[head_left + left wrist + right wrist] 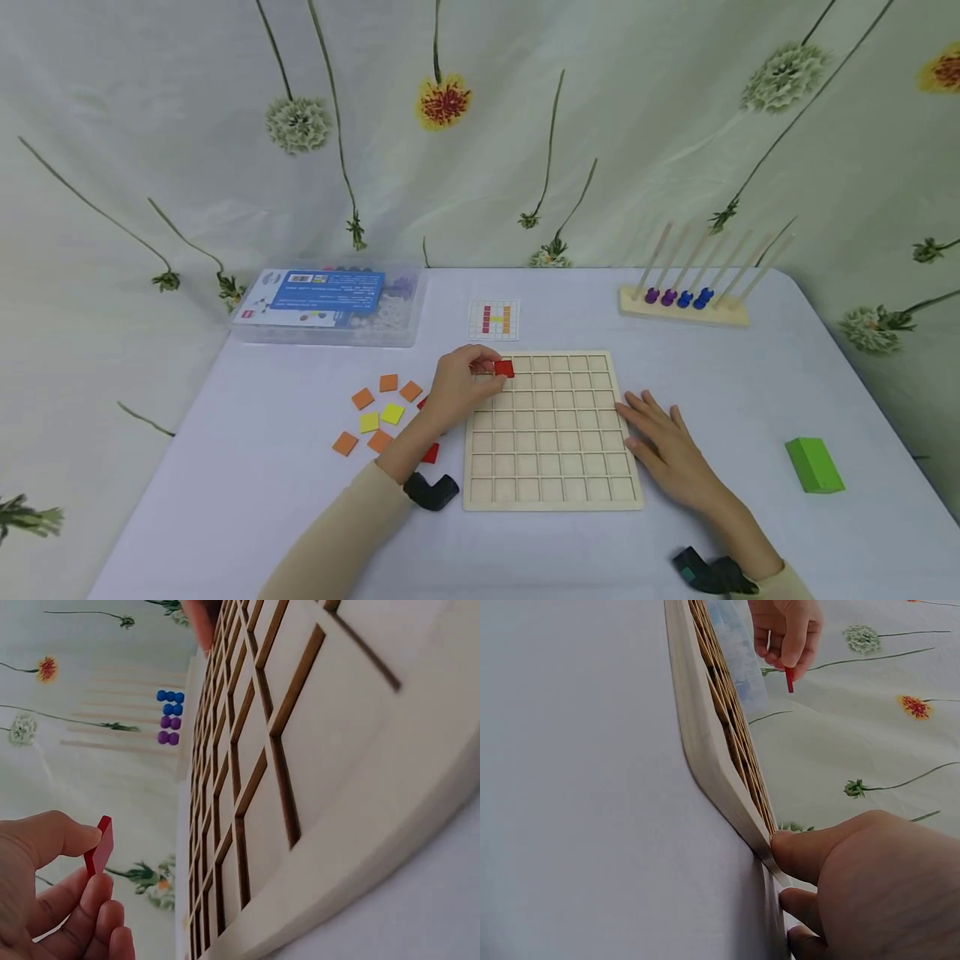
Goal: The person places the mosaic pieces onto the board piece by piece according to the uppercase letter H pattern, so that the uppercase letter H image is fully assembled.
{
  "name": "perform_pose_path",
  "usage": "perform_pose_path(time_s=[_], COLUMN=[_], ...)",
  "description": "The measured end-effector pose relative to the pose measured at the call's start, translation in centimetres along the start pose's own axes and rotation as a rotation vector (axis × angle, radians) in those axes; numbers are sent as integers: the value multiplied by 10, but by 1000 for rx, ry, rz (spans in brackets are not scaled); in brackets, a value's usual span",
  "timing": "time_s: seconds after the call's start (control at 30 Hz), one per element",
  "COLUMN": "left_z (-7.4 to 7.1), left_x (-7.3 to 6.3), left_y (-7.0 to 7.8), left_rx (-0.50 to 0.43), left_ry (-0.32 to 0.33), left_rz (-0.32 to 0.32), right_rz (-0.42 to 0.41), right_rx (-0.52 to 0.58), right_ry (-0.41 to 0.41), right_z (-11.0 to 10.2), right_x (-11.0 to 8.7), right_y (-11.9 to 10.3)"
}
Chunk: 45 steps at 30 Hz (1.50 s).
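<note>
My left hand [467,385] pinches a red square tile [504,368] between thumb and fingers, over the upper left of a wooden grid board [553,505]. In the left wrist view the red tile [100,847] is tilted and held above the board. My right hand [671,454] touches the board's right edge with its fingers spread. The right wrist view shows the thumb [810,847] against the board's side. Left of the board lie several loose tiles: orange [345,443], yellow [392,414] and red [431,453], some partly hidden by my left arm.
Behind the board lies a pattern card [494,320] with coloured squares. A clear plastic box [330,304] with a blue label stands at the back left. At the back right is a peg stand [684,307] with purple and blue beads. A green block [815,465] sits at the right.
</note>
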<state>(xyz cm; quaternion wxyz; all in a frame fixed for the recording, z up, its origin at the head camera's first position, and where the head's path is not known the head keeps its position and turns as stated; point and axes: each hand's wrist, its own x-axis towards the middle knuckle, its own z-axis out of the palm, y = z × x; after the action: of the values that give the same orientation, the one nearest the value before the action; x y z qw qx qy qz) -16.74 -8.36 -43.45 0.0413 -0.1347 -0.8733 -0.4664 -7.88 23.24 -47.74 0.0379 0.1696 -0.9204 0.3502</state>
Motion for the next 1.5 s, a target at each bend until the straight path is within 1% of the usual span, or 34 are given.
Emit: perform_pose_path(time_s=[0.1, 0.2, 0.33, 0.53, 0.77, 1.1, 1.3, 1.43, 1.5], left_z=[9, 16, 23, 29, 31, 35, 34, 30, 24], left_x=[8, 12, 15, 17, 17, 17, 17, 16, 14], left_y=[-2, -3, -5, -7, -7, -6, -3, 0, 4], left_rx=[-11, -2, 34, 71, 112, 199, 239, 251, 242], left_ry=[-38, -70, -100, -133, -141, -153, -167, -170, -158], left_rz=[-26, -39, -49, -57, -63, -23, -18, -14, -8], right_rz=[-3, -6, -7, -8, -11, -7, -12, -11, -8], right_rx=[-1, -4, -4, -9, -8, -8, -10, -15, -16], right_ry=[3, 4, 3, 9, 7, 7, 7, 7, 5], right_z=[0, 0, 0, 0, -1, 0, 0, 0, 0], right_x=[0, 1, 1, 1, 1, 1, 1, 1, 1], right_y=[0, 0, 0, 0, -1, -1, -1, -1, -1])
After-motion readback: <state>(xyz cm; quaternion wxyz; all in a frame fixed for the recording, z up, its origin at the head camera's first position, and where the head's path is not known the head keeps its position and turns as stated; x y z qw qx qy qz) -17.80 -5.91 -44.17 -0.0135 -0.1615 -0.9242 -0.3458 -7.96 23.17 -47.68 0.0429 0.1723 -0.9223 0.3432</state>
